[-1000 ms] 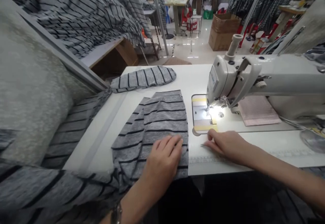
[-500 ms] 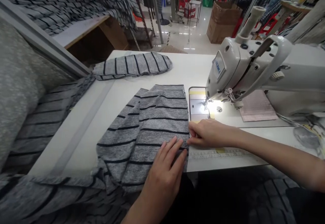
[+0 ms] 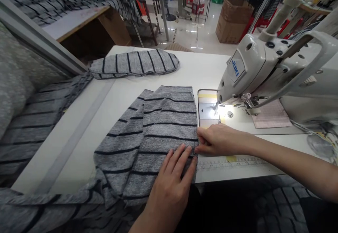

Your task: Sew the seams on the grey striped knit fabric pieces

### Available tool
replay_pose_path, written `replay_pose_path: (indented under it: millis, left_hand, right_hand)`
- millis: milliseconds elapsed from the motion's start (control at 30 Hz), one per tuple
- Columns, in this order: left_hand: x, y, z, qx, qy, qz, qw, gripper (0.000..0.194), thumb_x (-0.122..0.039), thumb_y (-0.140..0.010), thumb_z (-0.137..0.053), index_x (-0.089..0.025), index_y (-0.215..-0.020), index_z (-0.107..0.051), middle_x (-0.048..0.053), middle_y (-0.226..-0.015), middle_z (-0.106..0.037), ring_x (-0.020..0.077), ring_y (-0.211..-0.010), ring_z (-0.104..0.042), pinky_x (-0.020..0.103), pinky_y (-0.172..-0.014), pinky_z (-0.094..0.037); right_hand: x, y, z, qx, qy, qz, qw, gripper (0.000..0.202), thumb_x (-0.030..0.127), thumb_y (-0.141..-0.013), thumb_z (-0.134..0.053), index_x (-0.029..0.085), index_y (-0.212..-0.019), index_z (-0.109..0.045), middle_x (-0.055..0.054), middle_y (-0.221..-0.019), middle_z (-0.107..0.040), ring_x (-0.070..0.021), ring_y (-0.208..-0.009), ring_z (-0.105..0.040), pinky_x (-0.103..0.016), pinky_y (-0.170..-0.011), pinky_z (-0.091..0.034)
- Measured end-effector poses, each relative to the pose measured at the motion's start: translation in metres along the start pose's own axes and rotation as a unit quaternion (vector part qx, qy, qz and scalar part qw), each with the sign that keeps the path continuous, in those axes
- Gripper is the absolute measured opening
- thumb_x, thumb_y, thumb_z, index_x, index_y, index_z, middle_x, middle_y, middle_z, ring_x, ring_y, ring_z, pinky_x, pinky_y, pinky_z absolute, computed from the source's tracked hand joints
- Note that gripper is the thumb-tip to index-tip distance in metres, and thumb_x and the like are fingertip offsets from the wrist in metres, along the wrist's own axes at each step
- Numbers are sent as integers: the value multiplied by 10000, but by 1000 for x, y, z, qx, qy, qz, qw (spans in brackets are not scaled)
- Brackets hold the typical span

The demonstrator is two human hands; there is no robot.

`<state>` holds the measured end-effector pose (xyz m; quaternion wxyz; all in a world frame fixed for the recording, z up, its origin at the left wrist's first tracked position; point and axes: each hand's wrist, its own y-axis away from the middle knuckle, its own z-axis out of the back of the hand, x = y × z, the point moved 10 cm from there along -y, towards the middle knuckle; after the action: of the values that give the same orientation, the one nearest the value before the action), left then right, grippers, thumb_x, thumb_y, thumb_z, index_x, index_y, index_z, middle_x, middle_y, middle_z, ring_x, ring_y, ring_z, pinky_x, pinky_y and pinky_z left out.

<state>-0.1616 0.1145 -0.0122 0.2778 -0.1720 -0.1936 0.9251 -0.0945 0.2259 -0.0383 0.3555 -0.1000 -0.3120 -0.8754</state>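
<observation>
Grey knit fabric with dark stripes (image 3: pixel 169 127) lies folded in front of me, its straight right edge beside the sewing machine's needle plate. Flat on its lower right part rests my left hand (image 3: pixel 174 180), fingers stretched out. My right hand (image 3: pixel 215 139) is closed at that same right edge, thumb and fingers pinching the cloth. The sewing machine (image 3: pixel 250 71) stands just beyond my right hand, its lit needle area (image 3: pixel 215 110) bare of the striped cloth. More of the fabric drapes over the table's front edge at the lower left.
Another striped piece (image 3: pixel 134 63) lies at the back of the white table (image 3: pixel 203 62). A pink cloth (image 3: pixel 271 115) sits under the machine arm, and a ruler strip (image 3: pixel 237 164) runs along the front edge. A metal post (image 3: pixel 47 36) slants at left; a cardboard box (image 3: pixel 233 20) stands beyond.
My view has shifted slightly, so the machine appears larger and farther right. Both hands keep nearly the same places on the fabric, which lies as before.
</observation>
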Motion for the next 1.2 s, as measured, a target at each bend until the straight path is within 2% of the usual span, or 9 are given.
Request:
replay_pose_path:
  millis: [400, 533, 633, 733, 800, 867, 1033, 1100, 1200]
  left_hand:
    - [3, -3, -1, 25, -2, -4, 1000, 415, -4, -914, -392, -144, -1206, -650, 155, -1308, -632, 323, -1276, -552, 548, -971, -546]
    - [10, -4, 8, 60, 34, -15, 998, 370, -65, -935, -408, -176, -1176, -666, 137, -1316, -627, 308, -1264, -563, 513, -965, -559]
    - [30, -20, 19, 83, 99, -11, 992, 286, -177, -983, -422, -175, -1109, -678, 109, -1225, -671, 216, -1148, -637, 361, -948, -578]
    - [57, -54, 14, 107, 82, -11, 991, 297, -192, -999, -396, -156, -1118, -665, 84, -1221, -660, 164, -1138, -626, 295, -988, -536]
    - [68, -77, 1, 131, 23, -24, 991, 327, -157, -999, -371, -124, -1179, -642, 99, -1314, -605, 204, -1248, -554, 369, -1061, -479]
    - [70, -92, -11, 144, -24, -29, 989, 342, -112, -987, -360, -73, -1180, -639, 146, -1292, -607, 258, -1208, -572, 432, -1009, -507]
    - [34, -69, -22, 150, -84, -57, 984, 268, -135, -931, -512, -106, -1157, -653, 126, -978, -690, 256, -844, -660, 333, -622, -574]
    - [15, -53, -19, 121, -100, -69, 985, 252, -160, -941, -504, -113, -1138, -653, 126, -963, -688, 252, -829, -660, 343, -629, -570]
    - [-2, -39, -13, 61, -97, -80, 990, 266, -150, -961, -455, -99, -1143, -642, 160, -1143, -682, 285, -1024, -652, 415, -803, -574]
  right_hand:
    - [6, -4, -4, 4, 63, 9, 998, 263, 441, -956, -564, 180, -929, -551, -15, -679, -629, -181, -587, -565, -274, -533, -259]
    - [-2, 20, 3, -5, 49, 9, 999, 338, 513, -971, -542, 175, -970, -542, -27, -743, -649, -189, -637, -588, -271, -545, -286]
    - [3, 44, 2, -32, -2, 31, 999, 454, 615, -869, -639, 189, -993, -546, 0, -767, -649, -171, -644, -590, -254, -553, -325]
    - [35, 51, -17, -82, 58, 106, 989, 306, 440, -945, -622, 181, -1094, -557, -21, -826, -664, -172, -661, -604, -268, -561, -341]
    - [61, 53, -38, -100, 131, 168, 972, 211, 244, -1001, -506, 168, -1195, -538, -46, -858, -663, -174, -643, -596, -284, -536, -323]
    - [74, 58, -55, -98, 155, 206, 961, 233, 139, -987, -445, 168, -1192, -550, -51, -868, -657, -176, -639, -586, -292, -518, -309]
    - [38, 97, -61, -12, 38, 161, 986, 59, 195, -926, -604, 210, -871, -618, 7, -783, -669, -168, -686, -629, -277, -588, -370]
    - [16, 104, -50, -11, -42, 110, 993, 40, 264, -926, -646, 228, -933, -629, 17, -849, -700, -165, -765, -662, -253, -642, -397]
    - [-20, 90, -25, -83, -65, -35, 994, 200, 394, -1005, -527, 214, -1052, -599, -20, -907, -718, -205, -813, -681, -272, -648, -393]
